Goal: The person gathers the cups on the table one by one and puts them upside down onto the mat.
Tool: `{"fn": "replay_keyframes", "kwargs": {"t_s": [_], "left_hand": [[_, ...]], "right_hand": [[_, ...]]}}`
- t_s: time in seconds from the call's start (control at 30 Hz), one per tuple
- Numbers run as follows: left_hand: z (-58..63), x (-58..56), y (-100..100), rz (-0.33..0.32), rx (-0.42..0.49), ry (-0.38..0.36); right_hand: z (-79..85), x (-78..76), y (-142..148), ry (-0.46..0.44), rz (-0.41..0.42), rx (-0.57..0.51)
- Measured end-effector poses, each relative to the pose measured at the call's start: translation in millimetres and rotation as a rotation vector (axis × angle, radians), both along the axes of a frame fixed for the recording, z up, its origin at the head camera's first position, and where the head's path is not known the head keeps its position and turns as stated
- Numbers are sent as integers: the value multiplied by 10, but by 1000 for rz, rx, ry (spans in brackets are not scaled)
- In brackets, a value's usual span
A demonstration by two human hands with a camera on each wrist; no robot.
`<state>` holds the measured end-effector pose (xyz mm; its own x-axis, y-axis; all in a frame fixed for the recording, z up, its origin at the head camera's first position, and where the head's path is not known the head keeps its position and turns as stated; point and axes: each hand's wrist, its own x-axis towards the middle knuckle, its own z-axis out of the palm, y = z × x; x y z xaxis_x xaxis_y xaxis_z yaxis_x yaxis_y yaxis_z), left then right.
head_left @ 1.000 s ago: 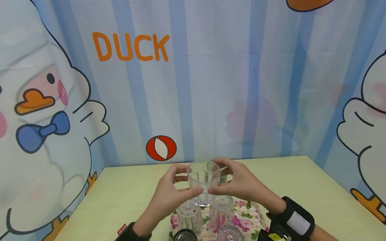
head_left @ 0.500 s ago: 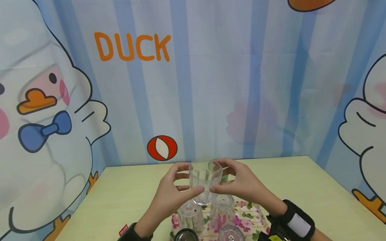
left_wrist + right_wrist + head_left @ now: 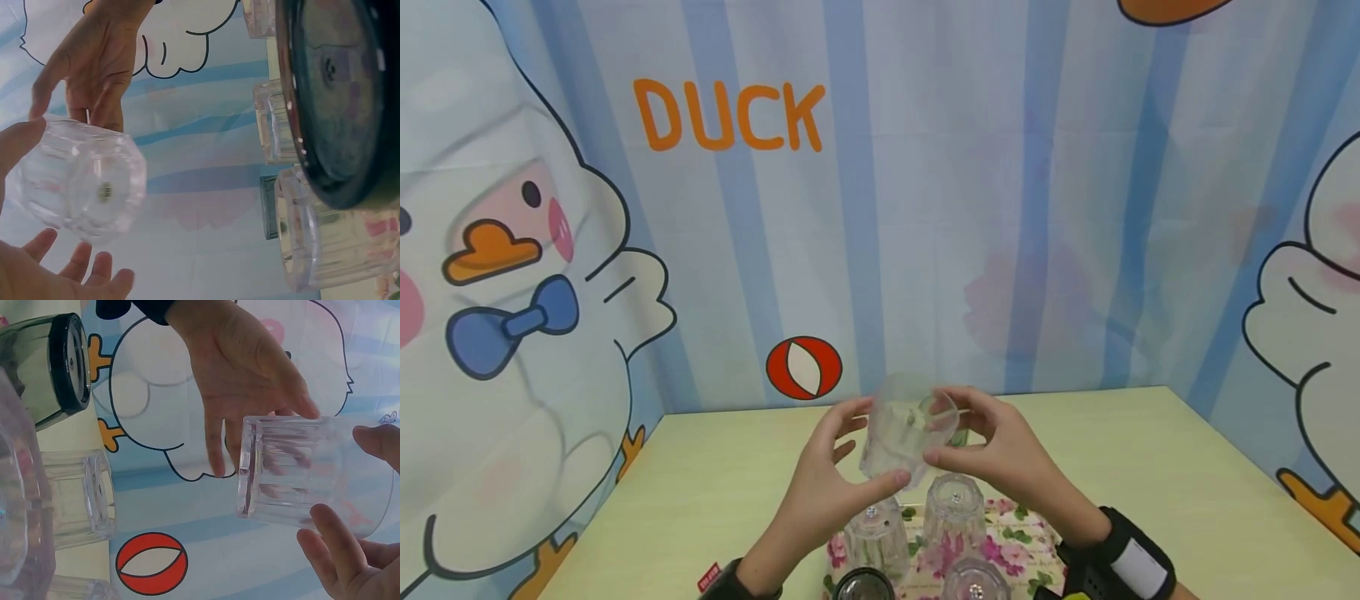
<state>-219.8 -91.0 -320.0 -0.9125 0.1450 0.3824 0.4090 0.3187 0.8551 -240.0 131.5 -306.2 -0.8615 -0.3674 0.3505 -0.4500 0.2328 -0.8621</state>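
A clear drinking glass (image 3: 898, 437) is held tilted between both hands above the table, and its base with a small mark shows in the left wrist view. My left hand (image 3: 823, 471) grips it from the left, with the thumb low and the fingers along the far side. From the right, my right hand (image 3: 992, 437) holds it near the rim by thumb and fingers. Below the hands, upturned clear glasses stand, among them a left glass (image 3: 877, 542), a right glass (image 3: 955, 510) and a nearer glass (image 3: 976, 579). A dark-based glass (image 3: 863, 586) stands at the front.
The upturned glasses stand on a floral mat (image 3: 1018, 542) on the pale yellow table (image 3: 1097, 450). Another greenish glass (image 3: 959, 437) is partly hidden behind my right hand. A duck-print curtain (image 3: 940, 208) hangs along the back and sides.
The held glass has risen slightly and tipped over from near upright. My right hand has moved up a little with it. The glasses on the mat have stayed put.
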Motion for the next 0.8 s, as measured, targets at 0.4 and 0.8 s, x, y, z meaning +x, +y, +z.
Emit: {"fn": "replay_keyframes", "kwargs": {"t_s": [0.4,0.8], "left_hand": [[-79,-24,-37,-74,45,-92],[-118,-16,-48,-94,64,-99]], "right_hand": [[-20,8,-42,-18,55,-128],[-38,27,-42,-32,67,-130]]}}
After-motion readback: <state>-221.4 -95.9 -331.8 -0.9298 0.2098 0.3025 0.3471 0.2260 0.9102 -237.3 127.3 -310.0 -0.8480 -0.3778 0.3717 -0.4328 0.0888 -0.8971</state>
